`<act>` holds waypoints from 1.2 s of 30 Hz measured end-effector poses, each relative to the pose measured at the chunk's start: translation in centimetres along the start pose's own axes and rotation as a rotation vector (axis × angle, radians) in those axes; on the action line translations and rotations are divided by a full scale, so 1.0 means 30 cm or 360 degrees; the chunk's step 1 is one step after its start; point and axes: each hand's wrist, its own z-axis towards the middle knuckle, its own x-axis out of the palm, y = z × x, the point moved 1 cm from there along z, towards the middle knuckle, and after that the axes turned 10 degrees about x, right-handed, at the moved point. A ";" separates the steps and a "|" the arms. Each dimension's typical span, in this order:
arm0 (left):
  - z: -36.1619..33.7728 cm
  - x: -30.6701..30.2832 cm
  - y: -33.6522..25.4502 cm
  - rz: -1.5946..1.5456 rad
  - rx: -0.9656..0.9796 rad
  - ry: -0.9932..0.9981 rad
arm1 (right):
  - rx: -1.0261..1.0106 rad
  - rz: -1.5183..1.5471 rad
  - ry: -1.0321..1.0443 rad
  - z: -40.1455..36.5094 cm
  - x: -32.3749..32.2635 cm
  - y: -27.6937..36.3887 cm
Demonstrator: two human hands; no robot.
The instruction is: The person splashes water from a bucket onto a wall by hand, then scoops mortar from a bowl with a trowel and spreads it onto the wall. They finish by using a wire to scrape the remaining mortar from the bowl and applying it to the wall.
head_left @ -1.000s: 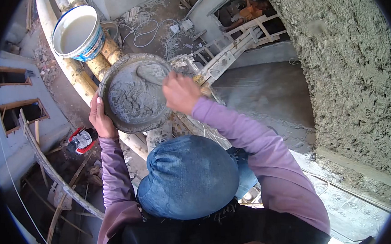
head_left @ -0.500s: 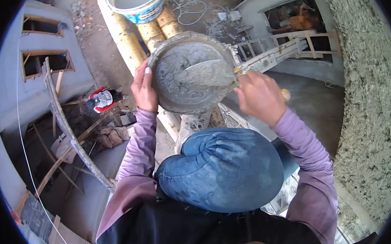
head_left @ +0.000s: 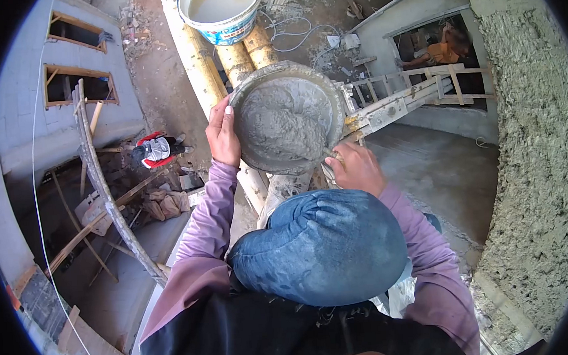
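A round basin holds wet grey mortar and stands over the wooden poles in front of my knees. My left hand grips the basin's left rim, thumb on top. At the lower right rim, my right hand is closed round the handle of a trowel. The trowel's blade is sunk in the mortar and mostly hidden.
Beyond the basin, a bucket of cloudy liquid sits on the poles. A wooden ladder lies at the right, near a person in an opening. Rough plastered wall rises at far right. Another person is below left.
My right hand has moved down and left, and the trowel blade has gone from lying visible on the mortar to being mostly buried in it. My left hand stays on the rim.
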 end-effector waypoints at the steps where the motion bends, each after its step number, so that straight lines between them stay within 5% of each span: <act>1: 0.001 -0.011 0.009 0.0037 0.0001 0.0017 | -0.0015 0.0029 -0.0052 -0.001 0.007 -0.015; 10: 0.001 -0.049 0.165 -0.0078 -0.0019 0.0066 | 0.0053 0.0190 -0.0097 -0.042 -0.039 -0.110; 18: -0.001 -0.064 0.213 -0.0222 -0.0109 0.0027 | -0.0227 -0.0075 -0.0599 -0.202 -0.521 -0.057; 24: 0.002 -0.060 0.195 -0.0045 -0.0082 -0.0012 | -0.0297 0.0107 -0.0242 -0.434 -1.001 0.111; 28: 0.020 -0.070 0.227 -0.0060 -0.0058 0.0009 | 0.0104 0.1116 0.0237 -0.433 -1.172 -0.044; 30: 0.018 -0.074 0.217 -0.0127 -0.0096 0.0036 | 0.0375 0.1210 -0.0079 -0.388 -1.213 -0.236; 32: 0.015 -0.072 0.190 0.0068 -0.0058 0.0013 | 0.0698 0.0197 -0.1285 -0.535 -1.180 -0.276; 34: -0.005 -0.062 0.189 -0.0004 -0.0125 -0.0043 | 0.0574 0.0438 -0.1908 -0.747 -1.121 -0.268; 36: 0.008 -0.066 0.195 -0.0158 -0.0267 -0.0008 | 0.0773 0.0351 -0.1677 -0.814 -1.063 -0.283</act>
